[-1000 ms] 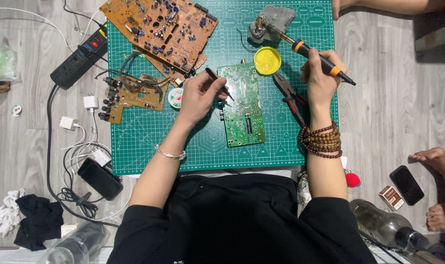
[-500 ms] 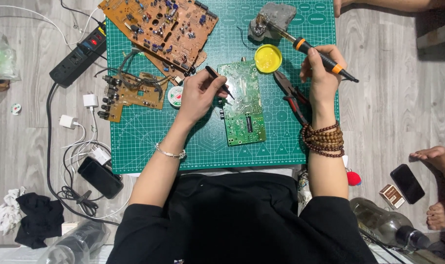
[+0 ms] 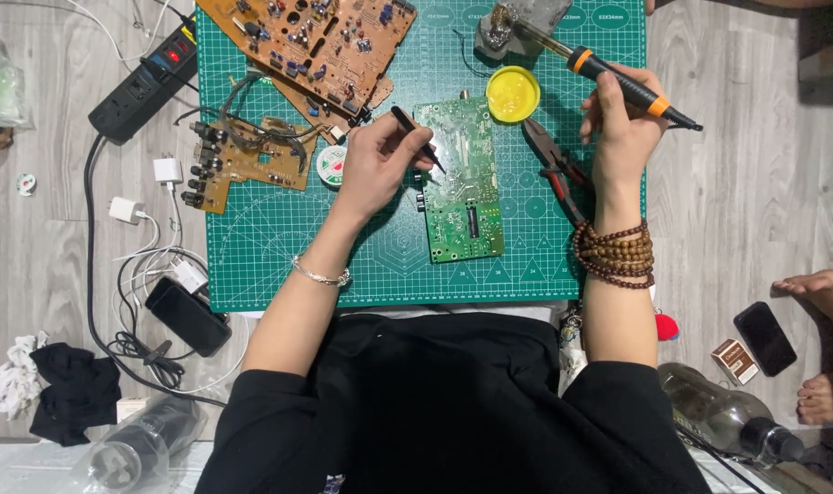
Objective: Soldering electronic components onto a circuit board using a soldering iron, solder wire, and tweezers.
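Your left hand (image 3: 380,163) gripped a thin black tool (image 3: 418,139) whose tip rested on the left edge of the green circuit board (image 3: 462,183), which lay flat on the green cutting mat (image 3: 279,247) just right of that hand. Your right hand (image 3: 622,128) was closed around the handle of the soldering iron (image 3: 618,78), held well right of the board, its tip at the stand (image 3: 517,18) beyond the yellow tin (image 3: 513,94).

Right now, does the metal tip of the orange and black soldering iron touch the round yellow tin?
Apart. In the head view the soldering iron tip rests at the grey stand, with green mat visible between it and the yellow tin.
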